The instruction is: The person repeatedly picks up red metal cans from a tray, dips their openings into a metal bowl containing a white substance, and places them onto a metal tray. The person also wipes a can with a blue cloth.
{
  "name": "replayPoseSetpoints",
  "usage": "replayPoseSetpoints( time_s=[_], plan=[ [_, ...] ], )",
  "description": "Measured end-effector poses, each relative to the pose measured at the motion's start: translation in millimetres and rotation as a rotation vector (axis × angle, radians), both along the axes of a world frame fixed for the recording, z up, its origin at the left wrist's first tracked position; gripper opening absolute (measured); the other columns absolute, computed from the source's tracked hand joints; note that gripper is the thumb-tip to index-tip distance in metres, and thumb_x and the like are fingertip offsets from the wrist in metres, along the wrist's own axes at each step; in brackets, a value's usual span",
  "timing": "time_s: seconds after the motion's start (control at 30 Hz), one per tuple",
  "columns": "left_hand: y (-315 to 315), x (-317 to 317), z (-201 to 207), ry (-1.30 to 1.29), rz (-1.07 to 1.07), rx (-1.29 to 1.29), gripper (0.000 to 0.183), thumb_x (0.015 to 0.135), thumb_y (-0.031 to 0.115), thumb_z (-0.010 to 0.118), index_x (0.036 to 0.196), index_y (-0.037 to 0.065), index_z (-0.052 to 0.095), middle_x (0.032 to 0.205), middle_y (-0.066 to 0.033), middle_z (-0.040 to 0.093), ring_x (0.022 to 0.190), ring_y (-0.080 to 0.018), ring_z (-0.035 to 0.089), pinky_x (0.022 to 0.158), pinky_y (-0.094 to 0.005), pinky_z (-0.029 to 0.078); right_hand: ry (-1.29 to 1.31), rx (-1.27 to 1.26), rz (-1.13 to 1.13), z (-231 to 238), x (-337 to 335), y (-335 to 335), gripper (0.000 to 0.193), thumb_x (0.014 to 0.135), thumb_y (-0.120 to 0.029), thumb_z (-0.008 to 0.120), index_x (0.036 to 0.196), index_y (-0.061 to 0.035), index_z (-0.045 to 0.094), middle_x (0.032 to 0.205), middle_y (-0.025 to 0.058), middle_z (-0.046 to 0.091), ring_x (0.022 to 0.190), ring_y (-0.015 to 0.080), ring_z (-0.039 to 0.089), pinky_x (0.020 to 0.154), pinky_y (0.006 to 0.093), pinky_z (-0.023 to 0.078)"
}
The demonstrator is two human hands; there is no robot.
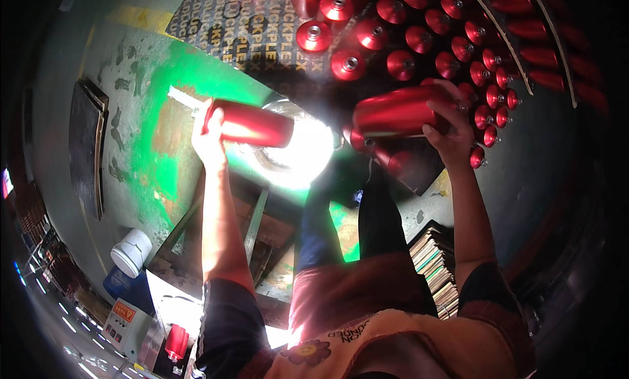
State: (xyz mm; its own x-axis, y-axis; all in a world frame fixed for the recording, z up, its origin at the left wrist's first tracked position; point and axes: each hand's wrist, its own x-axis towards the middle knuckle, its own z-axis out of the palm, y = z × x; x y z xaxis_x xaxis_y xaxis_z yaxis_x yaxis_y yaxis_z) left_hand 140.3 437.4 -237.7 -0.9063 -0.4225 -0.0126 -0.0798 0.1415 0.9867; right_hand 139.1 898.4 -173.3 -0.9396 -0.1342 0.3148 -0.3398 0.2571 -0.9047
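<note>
Grey, green-splashed floor spreads at the left of the frame. Left of centre, the left hand is curled round the left end of a red cylinder, a pale strip jutting past it; right of centre, the right hand grips a second red cylinder by its right end. Between them glares a shiny round object; upright red bottles crowd the upper right

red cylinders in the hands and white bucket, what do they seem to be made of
Left red cylinder and right red cylinder: probably metal with a glossy coating, since bright streaks run along the smooth walls. White bucket: likely plastic; its wall looks smooth and pale.
</note>
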Motion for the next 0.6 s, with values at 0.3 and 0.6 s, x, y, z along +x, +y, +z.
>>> replayPoseSetpoints(
  time_s=[0.3,0.6],
  plan=[
    [147.7,-78.5,-59.5,0.196,-0.159,-0.883,0.058,0.062,0.016,0.089,0.115,0.031,0.073,0.137,-0.0081,0.047,0.104,-0.0275,0.050,0.092,-0.0374,0.048,0.097,0.415,0.017,-120.5,2.5,22.3,0.044,0.063,-0.007,0.080,0.102,-0.0286,0.077,0.140,0.0081,0.043,0.125,0.0324,0.045,0.100,0.0420,0.047],
    [185.4,-60.4,-46.5,0.251,-0.288,-0.973,0.045,0.067,0.013,0.085,0.109,0.025,0.076,0.141,-0.0134,0.046,0.120,-0.0322,0.047,0.102,-0.0421,0.041,0.032,0.472,0.067,-148.3,0.1,36.0,0.046,0.066,-0.009,0.080,0.107,-0.0303,0.075,0.147,0.0121,0.039,0.133,0.0371,0.039,0.108,0.0472,0.040]
  ],
)
